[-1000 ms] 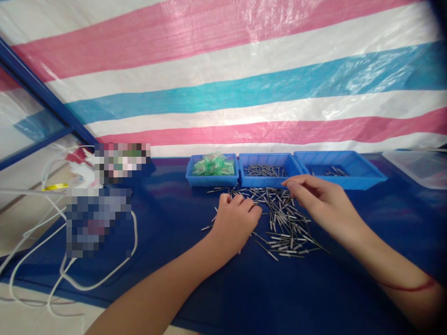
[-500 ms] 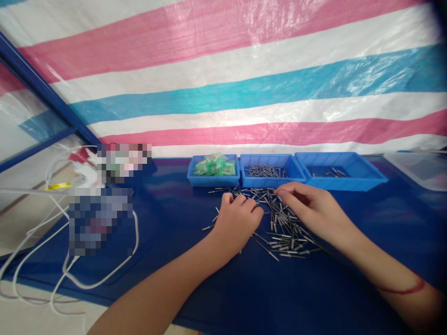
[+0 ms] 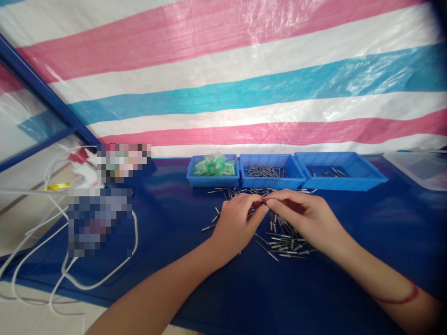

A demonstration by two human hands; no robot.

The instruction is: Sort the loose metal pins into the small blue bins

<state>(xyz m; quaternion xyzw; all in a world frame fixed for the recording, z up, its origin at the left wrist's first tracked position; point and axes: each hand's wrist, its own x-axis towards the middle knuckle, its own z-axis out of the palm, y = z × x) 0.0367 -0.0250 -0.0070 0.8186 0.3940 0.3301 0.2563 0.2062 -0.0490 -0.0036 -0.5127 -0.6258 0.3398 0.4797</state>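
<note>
Loose blind rivets (image 3: 287, 242), thin metal pins with silvery bodies, lie in a pile on the blue table under and around both hands. Over the pile, the fingertips of my left hand (image 3: 239, 216) and my right hand (image 3: 307, 211) meet. Both hands are closed in a pinch on a small metal piece, seemingly a blind rivet (image 3: 264, 204), mostly hidden by the fingers. Behind them, a middle blue bin (image 3: 272, 182) holds many rivets, and a right blue bin (image 3: 352, 184) holds a few.
A left blue bin (image 3: 213, 182) contains green-marked plastic packets (image 3: 214, 166). A clear plastic container (image 3: 419, 170) stands at the far right. White cables (image 3: 101, 283) loop over the table's left side near blurred items. A striped sheet (image 3: 223, 102) hangs behind.
My right hand has moved left and slightly down from the pile. My left hand's thumb and fingers have turned towards it, and the fingertips now meet.
</note>
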